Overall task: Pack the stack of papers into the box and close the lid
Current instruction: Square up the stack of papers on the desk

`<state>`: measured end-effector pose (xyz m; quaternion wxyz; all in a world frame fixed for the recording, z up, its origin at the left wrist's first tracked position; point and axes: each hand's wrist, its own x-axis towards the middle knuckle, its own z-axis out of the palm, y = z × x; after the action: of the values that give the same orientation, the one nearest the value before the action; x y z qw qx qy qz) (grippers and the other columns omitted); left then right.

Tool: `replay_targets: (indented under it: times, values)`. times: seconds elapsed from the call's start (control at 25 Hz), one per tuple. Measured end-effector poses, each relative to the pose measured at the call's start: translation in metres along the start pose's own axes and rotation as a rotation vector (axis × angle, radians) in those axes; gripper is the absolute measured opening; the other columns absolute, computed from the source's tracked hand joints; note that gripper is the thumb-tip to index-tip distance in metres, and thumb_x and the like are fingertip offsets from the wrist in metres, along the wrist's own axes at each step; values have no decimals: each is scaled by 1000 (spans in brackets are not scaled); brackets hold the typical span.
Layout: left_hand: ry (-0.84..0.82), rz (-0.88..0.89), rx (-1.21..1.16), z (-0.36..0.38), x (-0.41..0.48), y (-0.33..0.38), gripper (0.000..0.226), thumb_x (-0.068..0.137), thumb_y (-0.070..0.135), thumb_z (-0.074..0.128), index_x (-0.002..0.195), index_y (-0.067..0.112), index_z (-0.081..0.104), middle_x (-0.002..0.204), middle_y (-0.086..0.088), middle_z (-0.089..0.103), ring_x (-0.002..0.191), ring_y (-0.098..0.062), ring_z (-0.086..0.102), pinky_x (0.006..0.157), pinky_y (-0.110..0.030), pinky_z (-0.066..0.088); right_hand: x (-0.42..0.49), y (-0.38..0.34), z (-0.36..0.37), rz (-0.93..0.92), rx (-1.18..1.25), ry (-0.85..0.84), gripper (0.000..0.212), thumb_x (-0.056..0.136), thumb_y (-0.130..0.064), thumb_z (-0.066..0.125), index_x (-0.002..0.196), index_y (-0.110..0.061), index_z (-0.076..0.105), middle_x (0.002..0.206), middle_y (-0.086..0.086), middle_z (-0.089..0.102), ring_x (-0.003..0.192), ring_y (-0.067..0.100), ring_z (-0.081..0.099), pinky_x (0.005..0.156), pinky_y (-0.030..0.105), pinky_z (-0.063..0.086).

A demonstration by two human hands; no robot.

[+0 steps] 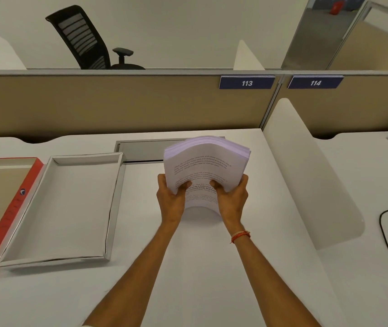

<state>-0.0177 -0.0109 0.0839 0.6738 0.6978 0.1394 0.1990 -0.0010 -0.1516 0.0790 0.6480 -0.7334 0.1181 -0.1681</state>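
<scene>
Left hand [171, 199] and right hand [232, 199] grip the paper stack [206, 165] (bowed) upright.

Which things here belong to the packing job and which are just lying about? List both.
Job: stack of papers, held by left hand and right hand; open box; red-edged lid.

Lying about: black cable, office chair, signs 113 and 114.

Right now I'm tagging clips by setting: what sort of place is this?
Most likely an open-plan office: numbered partition signs 113 and 114, a swivel chair beyond, and white desks split by dividers.
</scene>
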Motion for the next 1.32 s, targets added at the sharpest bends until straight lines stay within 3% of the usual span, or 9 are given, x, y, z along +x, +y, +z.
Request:
replay_targets:
  times: [0.36,0.64,0.8,0.92,1.16,1.32]
  values:
    - [12,-43,53,4,-1,-6,66,70,15,84,122,19,43,100,10,55,89,-6,60,68,-3,50,-7,6,5,11,25,-4,74,67,-16,87,120,-28,37,112,-2,56,97,4,58,70,6,52]
    - [33,-66,81,3,11,2,55,75,16,81,116,24,46,107,2,60,83,-6,61,62,-5,50,-2,1,10,26,31,56,62,69,-15,86,110,-28,41,106,1,59,97,20,62,66,9,55]
    - [18,-81,117,4,14,13,56,74,16,81,115,26,45,105,4,59,82,-8,61,62,-10,50,3,-10,13,53,-13,53,60,68,-12,86,106,-25,42,99,-5,60,91,16,64,64,17,59]
    - [-15,-101,202,-1,23,23,61,69,15,84,113,26,44,105,3,60,85,-15,64,64,-17,53,10,-28,11,66,-136,-23,58,70,-13,84,108,-18,40,103,0,58,84,15,62,55,13,55]
    - [-144,-199,492,-17,44,39,63,66,22,87,116,10,50,117,-10,65,99,-28,67,81,-37,56,30,-51,10,146,-480,-180,68,68,-20,87,115,-3,41,118,16,59,105,32,63,84,39,56]
    - [-231,-237,534,-39,49,35,50,68,27,85,109,13,60,115,-11,70,93,-29,70,79,-40,60,28,-44,16,210,-498,-273,62,68,-24,87,112,-4,49,119,16,63,106,33,65,85,41,58]
